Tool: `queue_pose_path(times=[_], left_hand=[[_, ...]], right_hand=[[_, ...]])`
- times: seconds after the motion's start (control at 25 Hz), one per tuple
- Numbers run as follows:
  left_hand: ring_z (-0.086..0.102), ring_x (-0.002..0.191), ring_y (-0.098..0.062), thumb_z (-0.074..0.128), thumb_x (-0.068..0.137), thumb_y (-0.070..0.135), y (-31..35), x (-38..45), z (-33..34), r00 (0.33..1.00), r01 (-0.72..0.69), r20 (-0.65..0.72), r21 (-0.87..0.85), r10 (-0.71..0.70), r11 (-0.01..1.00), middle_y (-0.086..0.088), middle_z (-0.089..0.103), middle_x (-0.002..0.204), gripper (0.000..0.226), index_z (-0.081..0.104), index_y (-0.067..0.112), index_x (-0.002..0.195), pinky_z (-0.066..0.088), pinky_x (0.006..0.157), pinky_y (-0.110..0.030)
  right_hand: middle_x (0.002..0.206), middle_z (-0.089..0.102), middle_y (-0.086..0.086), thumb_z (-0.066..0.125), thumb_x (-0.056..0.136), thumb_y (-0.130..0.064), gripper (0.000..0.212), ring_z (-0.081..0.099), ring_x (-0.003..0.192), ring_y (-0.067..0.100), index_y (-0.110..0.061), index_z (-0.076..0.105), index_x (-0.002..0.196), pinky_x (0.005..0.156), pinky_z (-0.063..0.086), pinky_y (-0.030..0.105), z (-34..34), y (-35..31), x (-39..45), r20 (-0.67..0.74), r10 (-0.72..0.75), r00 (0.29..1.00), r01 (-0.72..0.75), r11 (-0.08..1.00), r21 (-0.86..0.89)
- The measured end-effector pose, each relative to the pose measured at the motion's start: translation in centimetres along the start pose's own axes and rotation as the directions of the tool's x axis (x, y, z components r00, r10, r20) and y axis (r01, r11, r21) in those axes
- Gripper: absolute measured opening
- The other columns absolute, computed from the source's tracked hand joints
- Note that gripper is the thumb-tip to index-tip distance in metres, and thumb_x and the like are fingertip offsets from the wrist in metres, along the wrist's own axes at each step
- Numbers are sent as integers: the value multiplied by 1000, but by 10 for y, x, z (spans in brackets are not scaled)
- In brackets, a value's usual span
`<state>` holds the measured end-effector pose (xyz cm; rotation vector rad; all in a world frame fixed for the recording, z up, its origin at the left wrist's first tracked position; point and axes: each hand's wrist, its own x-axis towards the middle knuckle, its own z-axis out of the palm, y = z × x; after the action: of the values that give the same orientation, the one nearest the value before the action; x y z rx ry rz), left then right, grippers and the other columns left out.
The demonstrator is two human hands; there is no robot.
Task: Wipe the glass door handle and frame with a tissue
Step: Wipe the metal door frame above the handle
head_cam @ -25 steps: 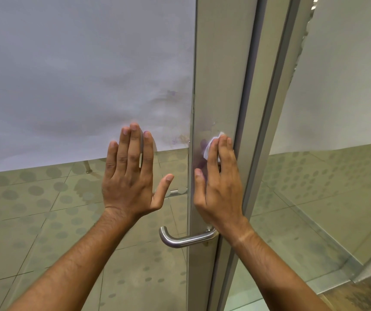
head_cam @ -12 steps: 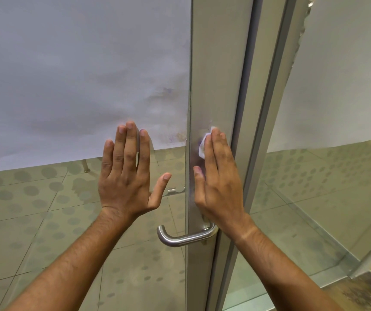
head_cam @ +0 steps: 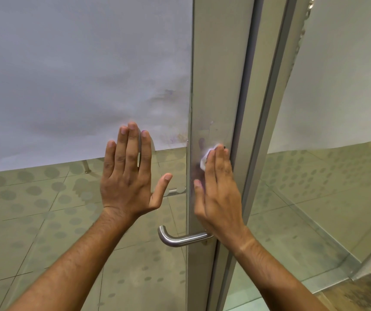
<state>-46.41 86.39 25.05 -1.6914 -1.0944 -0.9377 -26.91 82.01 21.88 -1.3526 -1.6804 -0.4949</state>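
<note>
**Tissue pressed flat on door frame, above the handle**

Tissue [head_cam: 205,158]: small white wad, pinned against the metal door frame [head_cam: 219,86] under the right hand [head_cam: 219,189]. Only its upper-left edge shows past the fingertips; the rest is hidden under the hand.

Right grip: fingers straight and held together, palm toward the frame, pressing the tissue flat rather than pinching it. Thumb lies along the frame's left edge.

Handle [head_cam: 181,239]: brushed-metal lever, sticks out left from the frame just below the right wrist. Neither hand touches it.

Left hand [head_cam: 128,178]: left of the right grip, fingers straight and lightly spread, thumb out, palm toward the glass panel [head_cam: 68,209]. Fingertips overlap the lower edge of the frosted film [head_cam: 68,75].

Dotted floor tiles [head_cam: 34,232] visible through the clear glass below.
</note>
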Motion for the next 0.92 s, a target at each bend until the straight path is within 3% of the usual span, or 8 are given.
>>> queue_pose_path(times=[0.12,0.32,0.48,0.6,0.8,0.92], left_hand=[[-5,155,-30,46,93,59,0,0,1,1000,3,1,0,-3,1000,-25,11,162,95,11,0,158,4,126,-48],[-5,155,-30,46,93,58,1,1,1,1000,3,-4,3,-3,1000,-25,11,162,94,11,0,158,3,126,-47],[-7,155,-30,47,93,58,0,1,1,1000,-1,-1,6,1,1000,-26,12,161,95,10,-1,158,3,126,-47],[-7,155,-30,45,93,59,-1,2,2,1000,-4,2,9,3,1000,-25,11,162,95,10,-1,158,2,126,-47],[-6,155,-30,45,93,59,0,0,3,1000,0,-1,1,0,1000,-25,11,162,94,11,0,158,2,126,-47],[-7,155,-30,45,93,60,-1,1,2,1000,0,5,1,0,1000,-24,10,162,95,9,0,158,1,126,-46]], right_hand=[[163,-1,20,42,98,-26,74,-2,153,31,6,5,153,125,11,42,1,-11,21,-67,102,993,-95,991,99],[161,11,25,52,95,-20,71,7,152,33,8,18,151,122,21,48,5,-5,-10,50,-70,996,71,997,-4],[162,5,24,47,96,-22,72,2,152,34,8,14,152,124,14,47,5,-9,6,2,-35,999,35,999,39],[162,3,21,48,96,-20,72,3,152,34,6,12,152,124,11,47,6,-8,18,-39,-120,992,121,993,7],[160,16,24,55,92,-13,68,10,152,32,7,24,149,124,14,43,0,11,11,24,-248,968,249,967,-61],[158,19,24,54,92,-13,66,13,151,32,8,26,148,123,18,44,-3,10,12,2,-228,974,228,971,-67]])
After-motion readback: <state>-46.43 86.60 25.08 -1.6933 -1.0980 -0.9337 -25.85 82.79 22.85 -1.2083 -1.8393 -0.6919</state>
